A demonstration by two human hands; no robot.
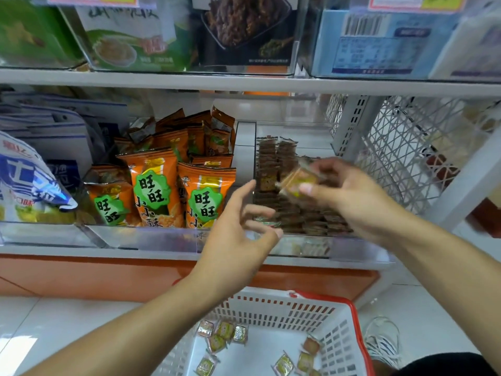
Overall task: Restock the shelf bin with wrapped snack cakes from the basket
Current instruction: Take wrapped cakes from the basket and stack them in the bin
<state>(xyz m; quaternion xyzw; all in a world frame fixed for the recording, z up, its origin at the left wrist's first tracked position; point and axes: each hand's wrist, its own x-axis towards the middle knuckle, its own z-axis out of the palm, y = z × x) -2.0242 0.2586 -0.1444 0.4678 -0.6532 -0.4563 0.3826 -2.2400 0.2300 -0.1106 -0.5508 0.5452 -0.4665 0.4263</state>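
Observation:
My right hand (349, 196) pinches a wrapped snack cake (296, 181) above the clear shelf bin (303, 246), which holds rows of stacked brown wrapped cakes (273, 169). Just left of the bin's front, my left hand (241, 232) hovers with its fingers spread and loosely bent, holding nothing. Below, on the floor, stands a white basket with a red rim (273, 310). Several small wrapped cakes (225, 335) lie loose on its bottom.
Orange snack bags (151, 185) fill the bin to the left, with blue and white bags (29, 183) beyond them. A white wire mesh panel (401, 147) closes the shelf on the right. Boxed goods sit on the shelf above (244, 31). A shoe (385, 340) is beside the basket.

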